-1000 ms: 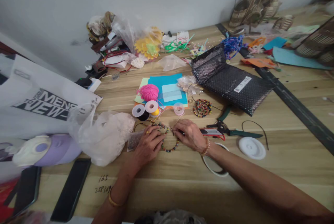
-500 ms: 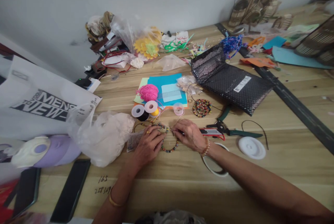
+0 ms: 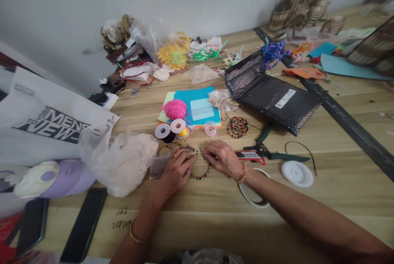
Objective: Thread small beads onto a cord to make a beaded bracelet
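Observation:
A string of multicoloured beads [image 3: 201,177] lies in a loop on the table between my two hands. Bent over the loop's left side, my left hand [image 3: 179,166] has its fingertips pressed on the beads near the top. My right hand [image 3: 224,159] pinches a thin dark cord at the loop's upper right end; the fingertips are partly hidden. Behind my left fingers lie more beads [image 3: 188,147], and a small bag of tiny beads [image 3: 158,166] is partly under that hand. A coil of beaded strands [image 3: 238,127] rests beyond my right hand.
Thread spools [image 3: 178,126], a pink yarn ball [image 3: 175,109] and blue paper [image 3: 197,95] stand ahead. To the right lie a red cutter [image 3: 250,156], green-handled pruners [image 3: 286,157], a white spool [image 3: 297,174] and a tape roll [image 3: 255,202]. A plastic bag [image 3: 123,161] and phone [image 3: 84,223] are left.
My left hand has shifted very slightly, its fingers moving a little on the beads. My right hand stays in the same place with its pinch.

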The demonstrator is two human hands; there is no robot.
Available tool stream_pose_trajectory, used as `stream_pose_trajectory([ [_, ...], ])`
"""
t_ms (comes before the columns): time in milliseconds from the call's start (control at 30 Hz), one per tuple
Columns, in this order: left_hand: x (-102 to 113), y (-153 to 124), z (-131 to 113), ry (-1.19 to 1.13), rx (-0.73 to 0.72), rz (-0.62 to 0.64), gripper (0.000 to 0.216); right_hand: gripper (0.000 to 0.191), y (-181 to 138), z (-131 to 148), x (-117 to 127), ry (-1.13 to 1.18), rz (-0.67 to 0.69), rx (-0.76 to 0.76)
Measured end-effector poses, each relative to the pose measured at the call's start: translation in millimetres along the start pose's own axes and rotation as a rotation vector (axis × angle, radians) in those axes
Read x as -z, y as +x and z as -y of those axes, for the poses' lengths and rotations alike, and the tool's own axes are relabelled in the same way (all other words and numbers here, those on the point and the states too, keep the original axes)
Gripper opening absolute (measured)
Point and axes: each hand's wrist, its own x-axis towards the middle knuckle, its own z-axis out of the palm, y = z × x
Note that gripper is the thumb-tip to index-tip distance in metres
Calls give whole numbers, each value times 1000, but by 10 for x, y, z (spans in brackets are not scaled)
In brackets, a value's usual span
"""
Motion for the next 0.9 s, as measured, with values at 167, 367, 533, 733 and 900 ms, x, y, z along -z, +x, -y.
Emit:
stream_pose_trajectory([
  [167, 1, 5, -1, -11, -1, 0, 34, 10, -8, -15, -18, -3, 7, -9],
  [367, 4, 4, 6, -36, 11, -58, 37, 12, -1, -4, -2, 3, 7, 2],
  [533, 61, -5, 27, -50, 61, -173, 36, 14, 11, 19, 18, 20, 1, -8],
  [733, 81, 8, 59, -61, 164, -290, 28, 13, 0, 15, 21, 87, -8, -33],
  [900, 87, 69, 68, -69, 191, -288, 22, 14, 14, 52, 76, 277, -47, -93],
])
